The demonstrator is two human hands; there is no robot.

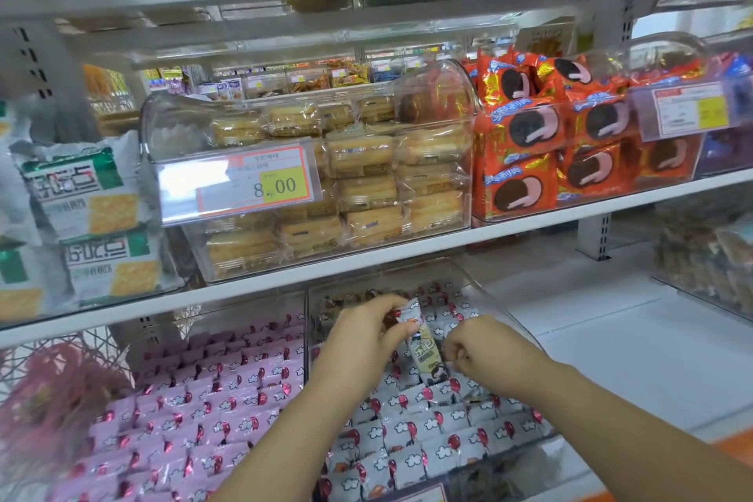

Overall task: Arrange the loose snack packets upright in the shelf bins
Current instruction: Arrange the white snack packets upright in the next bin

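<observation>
The clear plastic bin (514,316) on the lower shelf is the reference point for everything here. Inside it, rows of small grey-white packets printed with red balloons and clouds (411,432) stand upright from its near end to its far end.

Above the middle of the bin, the left hand (358,332) holds a slim pale yellow-green and white snack packet (421,346). Its fingers pinch the packet near the top, and the packet hangs tilted with its lower end down among the rows. The right hand (485,346) is just right of the packet's lower half, fingers curled tight.

This packet looks unlike the others in the bin, so the step is probably either seating it or pulling it out. Either way, grip it high, keep it vertical, and use the right hand to part or brace the neighbouring packets so the rows do not topple.

It is unclear whether the right fingers grip the slim packet, a packet beneath it, or nothing. The bin's near edge and its label are blurred and cut off.

Left of the bin, a second bin holds pink packets of the same print (195,412). Above the bin, on the next shelf, a clear lidded case of golden cakes (366,175) carries a blurred price card (260,183). Only "8.00" can be read on the card.
</observation>
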